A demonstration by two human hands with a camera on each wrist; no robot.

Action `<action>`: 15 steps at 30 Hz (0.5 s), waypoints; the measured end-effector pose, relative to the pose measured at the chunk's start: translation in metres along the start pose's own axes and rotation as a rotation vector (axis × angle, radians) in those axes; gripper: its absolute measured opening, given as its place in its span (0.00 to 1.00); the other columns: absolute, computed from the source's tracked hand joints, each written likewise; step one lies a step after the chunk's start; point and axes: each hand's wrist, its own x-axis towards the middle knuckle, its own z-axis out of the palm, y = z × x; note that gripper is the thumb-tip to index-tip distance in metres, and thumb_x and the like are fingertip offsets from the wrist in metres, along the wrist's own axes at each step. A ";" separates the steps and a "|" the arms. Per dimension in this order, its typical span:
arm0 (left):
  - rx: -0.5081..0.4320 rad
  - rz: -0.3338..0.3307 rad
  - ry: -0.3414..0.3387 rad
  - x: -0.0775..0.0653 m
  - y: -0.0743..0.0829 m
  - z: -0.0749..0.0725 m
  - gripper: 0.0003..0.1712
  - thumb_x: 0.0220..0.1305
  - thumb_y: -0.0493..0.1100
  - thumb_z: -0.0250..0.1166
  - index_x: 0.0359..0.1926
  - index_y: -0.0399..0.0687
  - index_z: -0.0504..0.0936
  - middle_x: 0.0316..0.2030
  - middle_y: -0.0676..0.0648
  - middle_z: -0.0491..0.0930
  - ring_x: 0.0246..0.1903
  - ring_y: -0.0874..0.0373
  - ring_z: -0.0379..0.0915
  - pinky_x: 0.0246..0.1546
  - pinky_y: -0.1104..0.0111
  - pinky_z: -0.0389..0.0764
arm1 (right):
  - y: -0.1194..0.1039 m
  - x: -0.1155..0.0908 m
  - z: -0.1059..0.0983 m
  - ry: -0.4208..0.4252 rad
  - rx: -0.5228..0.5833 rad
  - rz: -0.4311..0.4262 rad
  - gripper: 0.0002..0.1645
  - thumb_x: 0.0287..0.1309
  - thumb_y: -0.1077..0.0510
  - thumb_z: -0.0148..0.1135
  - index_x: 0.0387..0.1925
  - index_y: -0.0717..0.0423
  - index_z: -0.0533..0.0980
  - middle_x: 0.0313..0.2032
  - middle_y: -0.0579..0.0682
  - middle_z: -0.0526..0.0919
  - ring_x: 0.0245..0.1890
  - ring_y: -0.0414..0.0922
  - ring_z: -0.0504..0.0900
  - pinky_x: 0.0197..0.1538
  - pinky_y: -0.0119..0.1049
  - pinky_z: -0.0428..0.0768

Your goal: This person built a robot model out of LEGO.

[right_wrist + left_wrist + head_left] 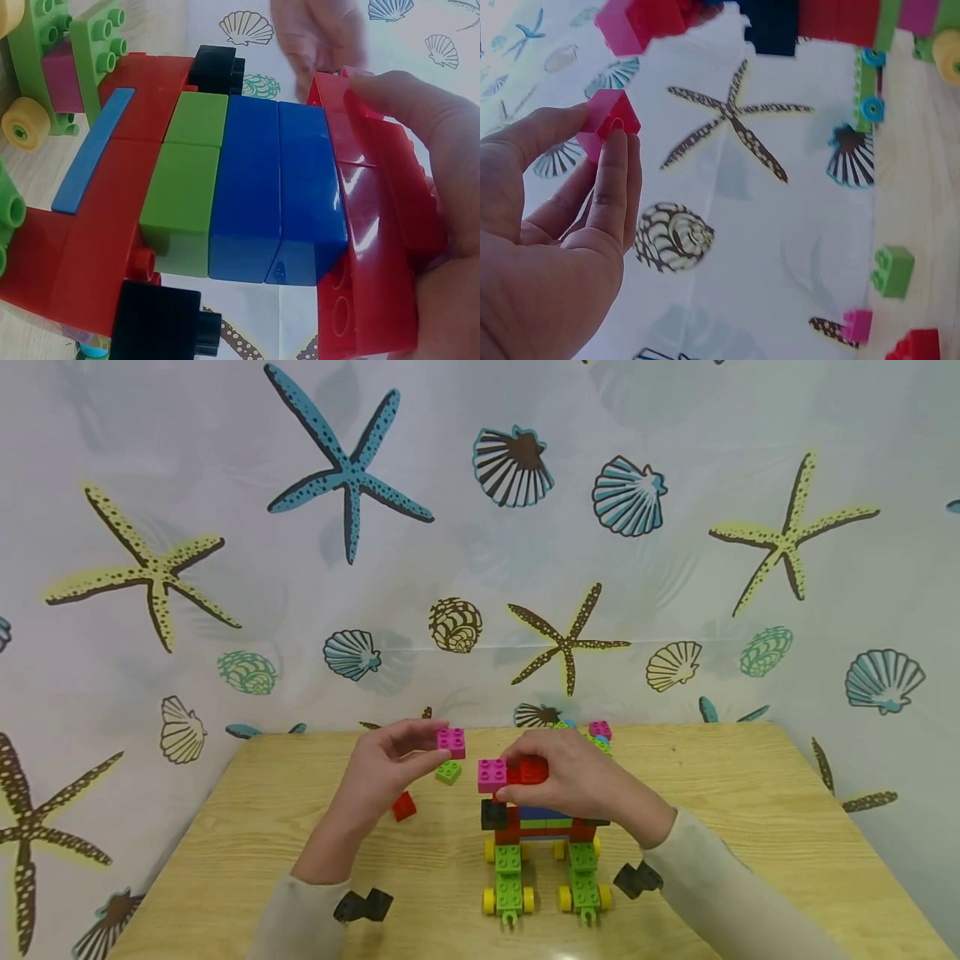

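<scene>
My left hand (382, 772) pinches a pink toy brick (452, 742) between thumb and fingers, left of the block model. My right hand (573, 777) grips the red bricks (379, 217) at the model's top, its thumb along their side in the right wrist view. Another pink brick (492, 775) juts from the left end of that red row. Below the row, the model stacks blue bricks (247, 187), green bricks (187, 180) and a red layer. Black bricks (493, 814) stick out at the sides, and two green wheeled bases (508, 881) with yellow wheels stand underneath.
On the wooden table (270, 827), a loose green brick (448, 772) and a red brick (403, 806) lie left of the model. Behind my right hand, another pink brick (600, 729) shows near the table's back edge. A cloth printed with shells and starfish (351, 472) hangs behind.
</scene>
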 end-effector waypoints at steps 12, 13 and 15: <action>-0.152 0.111 -0.113 -0.017 0.029 0.019 0.23 0.69 0.29 0.76 0.63 0.29 0.86 0.52 0.48 0.90 0.51 0.61 0.89 0.55 0.67 0.92 | 0.002 -0.001 0.002 0.012 0.015 -0.032 0.19 0.70 0.42 0.78 0.52 0.50 0.89 0.46 0.44 0.92 0.40 0.36 0.81 0.45 0.32 0.82; -0.148 0.109 -0.115 -0.018 0.030 0.020 0.23 0.69 0.29 0.76 0.63 0.30 0.86 0.52 0.44 0.89 0.51 0.61 0.89 0.55 0.68 0.92 | 0.002 -0.001 0.002 0.014 0.013 -0.034 0.19 0.70 0.42 0.78 0.52 0.50 0.89 0.47 0.44 0.92 0.41 0.36 0.81 0.45 0.32 0.82; -0.139 0.102 -0.119 -0.019 0.031 0.022 0.22 0.70 0.30 0.76 0.63 0.31 0.87 0.54 0.40 0.88 0.52 0.60 0.89 0.55 0.68 0.92 | 0.003 -0.001 0.002 0.015 0.011 -0.036 0.20 0.70 0.42 0.78 0.52 0.51 0.89 0.47 0.44 0.92 0.41 0.36 0.81 0.45 0.32 0.82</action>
